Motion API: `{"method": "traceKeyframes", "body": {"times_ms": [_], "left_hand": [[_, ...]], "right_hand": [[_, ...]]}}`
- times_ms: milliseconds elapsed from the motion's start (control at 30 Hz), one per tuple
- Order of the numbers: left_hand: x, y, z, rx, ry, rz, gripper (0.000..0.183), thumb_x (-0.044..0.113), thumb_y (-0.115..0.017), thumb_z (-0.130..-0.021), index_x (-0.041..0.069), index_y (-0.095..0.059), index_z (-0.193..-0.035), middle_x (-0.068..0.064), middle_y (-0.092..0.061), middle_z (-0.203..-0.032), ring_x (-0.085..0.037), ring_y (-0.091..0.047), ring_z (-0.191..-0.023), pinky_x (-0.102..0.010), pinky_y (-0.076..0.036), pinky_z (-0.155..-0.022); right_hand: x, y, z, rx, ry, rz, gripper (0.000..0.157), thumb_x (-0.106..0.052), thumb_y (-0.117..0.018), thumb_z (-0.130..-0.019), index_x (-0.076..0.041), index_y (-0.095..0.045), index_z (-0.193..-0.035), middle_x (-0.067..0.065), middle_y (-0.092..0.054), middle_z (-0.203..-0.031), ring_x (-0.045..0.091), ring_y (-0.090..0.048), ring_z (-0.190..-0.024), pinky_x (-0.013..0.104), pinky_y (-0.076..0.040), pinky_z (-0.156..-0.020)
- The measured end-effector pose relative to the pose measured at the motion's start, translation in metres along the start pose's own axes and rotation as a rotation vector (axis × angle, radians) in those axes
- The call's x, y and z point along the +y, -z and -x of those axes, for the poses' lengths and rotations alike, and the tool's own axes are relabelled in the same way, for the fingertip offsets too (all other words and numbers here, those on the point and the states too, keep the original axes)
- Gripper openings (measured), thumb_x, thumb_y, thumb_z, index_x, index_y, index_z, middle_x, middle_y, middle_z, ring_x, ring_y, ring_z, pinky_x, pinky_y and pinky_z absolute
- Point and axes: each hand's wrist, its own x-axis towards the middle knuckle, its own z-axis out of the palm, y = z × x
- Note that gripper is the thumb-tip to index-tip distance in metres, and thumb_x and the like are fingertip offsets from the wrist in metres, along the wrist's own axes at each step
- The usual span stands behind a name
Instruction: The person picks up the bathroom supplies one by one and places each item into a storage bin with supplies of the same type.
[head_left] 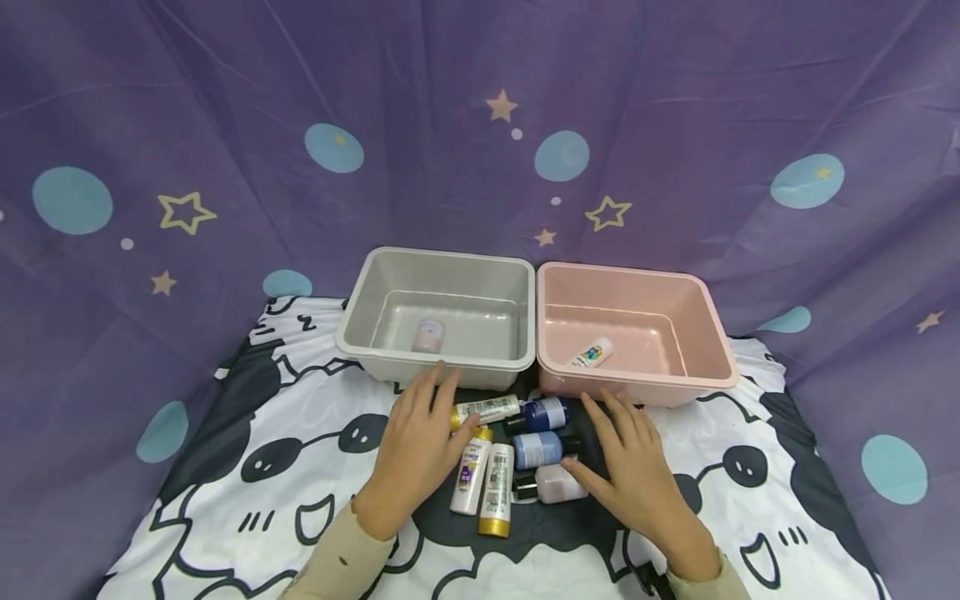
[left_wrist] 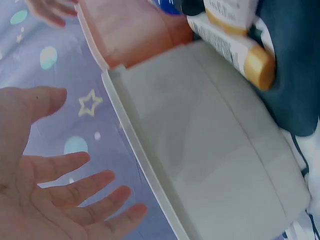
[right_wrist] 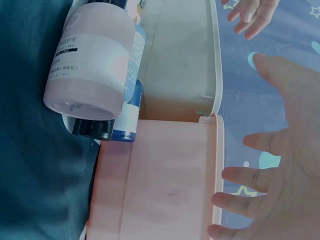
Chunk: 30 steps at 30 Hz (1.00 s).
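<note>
White and blue bottles (head_left: 531, 451) lie between both hands (head_left: 415, 454) (head_left: 637, 471).

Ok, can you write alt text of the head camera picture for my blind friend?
A person's open left hand and right hand flank three gold-capped bottles and three dark-capped bottles on a cartoon cloth. Behind, a gray bin holds a pale pink container and a pink bin a small white bottle, before a purple starry backdrop.

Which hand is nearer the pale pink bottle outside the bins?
Right: the right hand is beside the pale pink bottle, thumb near its base; the left hand is farther left, beside the gold-capped tubes.
</note>
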Motion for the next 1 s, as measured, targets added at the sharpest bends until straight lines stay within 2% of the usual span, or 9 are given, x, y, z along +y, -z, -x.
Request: {"method": "traceKeyframes", "body": {"times_ms": [67,200,333,500,633,833,1000], "left_hand": [[-0.007,0.003,-0.002,0.045,0.011,0.031,0.064,0.026,-0.08,-0.088,-0.003,-0.053,-0.139,-0.028,-0.05,-0.139,-0.045,-0.05,-0.124,-0.059,-0.046,-0.099],[-0.025,0.009,-0.008,0.092,0.051,0.069,0.06,0.02,-0.078,-0.089,-0.005,-0.053,-0.138,-0.028,-0.051,-0.137,-0.045,-0.051,-0.123,-0.056,-0.046,-0.1],[-0.045,0.014,-0.013,0.103,0.128,0.095,0.056,0.014,-0.076,-0.09,-0.005,-0.054,-0.137,-0.028,-0.051,-0.137,-0.046,-0.049,-0.124,-0.059,-0.046,-0.098],[-0.072,0.021,-0.02,0.121,0.237,0.126,0.045,0.006,-0.068,-0.095,-0.005,-0.055,-0.137,-0.027,-0.051,-0.137,-0.047,-0.047,-0.125,-0.063,-0.044,-0.096],[-0.093,0.026,-0.024,0.142,0.301,0.138,0.04,0.001,-0.062,-0.096,-0.007,-0.055,-0.135,-0.03,-0.049,-0.138,-0.051,-0.045,-0.125,-0.066,-0.041,-0.098],[-0.119,0.024,-0.023,0.104,0.379,0.187,0.041,-0.001,-0.056,-0.099,-0.01,-0.051,-0.138,-0.034,-0.045,-0.14,-0.053,-0.044,-0.126,-0.066,-0.04,-0.099],[-0.133,0.019,-0.021,0.062,0.492,0.318,0.047,0.003,-0.052,-0.101,-0.007,-0.042,-0.146,-0.031,-0.042,-0.143,-0.045,-0.048,-0.123,-0.058,-0.048,-0.093]], "right_hand": [[0.001,0.0,0.0,-0.006,-0.014,-0.054,0.087,-0.05,-0.073,-0.088,-0.011,-0.034,-0.156,0.022,-0.034,-0.154,0.044,-0.028,-0.141,0.067,-0.025,-0.109],[0.003,-0.001,0.002,-0.027,-0.044,-0.147,0.083,-0.041,-0.076,-0.089,-0.01,-0.036,-0.155,0.019,-0.037,-0.153,0.04,-0.034,-0.139,0.065,-0.032,-0.106],[0.005,-0.003,0.004,-0.06,-0.077,-0.246,0.076,-0.037,-0.075,-0.091,-0.01,-0.039,-0.153,0.015,-0.043,-0.148,0.037,-0.041,-0.134,0.062,-0.038,-0.104],[0.014,-0.009,0.01,-0.094,-0.136,-0.372,0.065,-0.029,-0.077,-0.091,-0.013,-0.048,-0.147,0.01,-0.051,-0.142,0.032,-0.047,-0.131,0.059,-0.043,-0.102],[0.021,-0.014,0.015,-0.134,-0.174,-0.453,0.059,-0.024,-0.079,-0.089,-0.011,-0.054,-0.142,0.007,-0.055,-0.138,0.031,-0.052,-0.127,0.058,-0.047,-0.099],[0.033,-0.025,0.023,-0.223,-0.223,-0.618,0.057,-0.025,-0.08,-0.088,-0.008,-0.057,-0.137,0.004,-0.06,-0.134,0.027,-0.057,-0.12,0.046,-0.051,-0.097],[0.043,-0.035,0.025,-0.289,-0.17,-0.774,0.052,-0.02,-0.077,-0.091,-0.003,-0.056,-0.136,0.016,-0.059,-0.134,0.036,-0.058,-0.117,0.047,-0.052,-0.095]]}}
